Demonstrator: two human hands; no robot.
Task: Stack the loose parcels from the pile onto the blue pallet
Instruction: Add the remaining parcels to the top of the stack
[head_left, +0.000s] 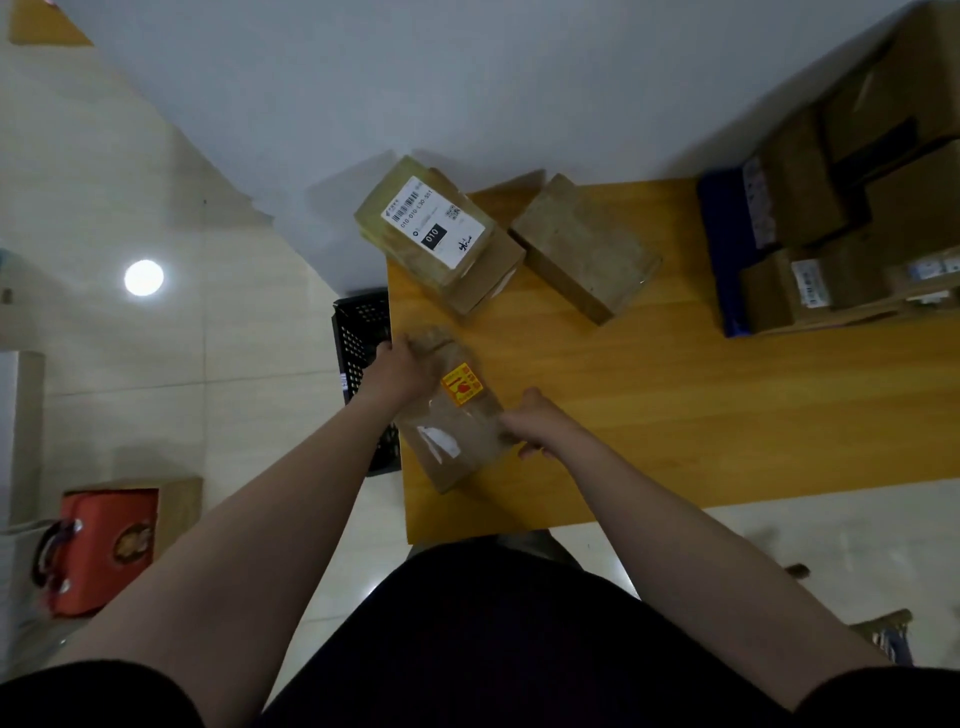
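Three loose parcels on the wooden table (675, 405)? (A)

Yes. Brown parcel w/ yellow sticker (460, 441) is at lower centre of frame, near the table's left edge, held btw both hands. (B)

Hands? (A)

Left hand (402, 366) curls over the parcel's far end and grips the cardboard. Right hand (535, 423) grips its near right edge. Pic is a bit blurred there, so can't tell if the parcel is lifted or touching the table. (B)

Other two? (A)

Box w/ white shipping label (436, 228) sits at centre of frame, on the table's far left corner, turned diag. Plain brown box (584, 244) is just beside it to the right. Both apart from the hands. (B)

Pallet? (A)

Blue pallet (719, 249) is at right of frame, by the table's right end, w/ several cardboard boxes (810, 197) stacked on it. Well apart from the held parcel. (B)

Anything else? (A)

Black plastic crate (361, 332) left of the table, below the left wrist. Red bag (98, 551) at lower left, on the tiled floor. (B)
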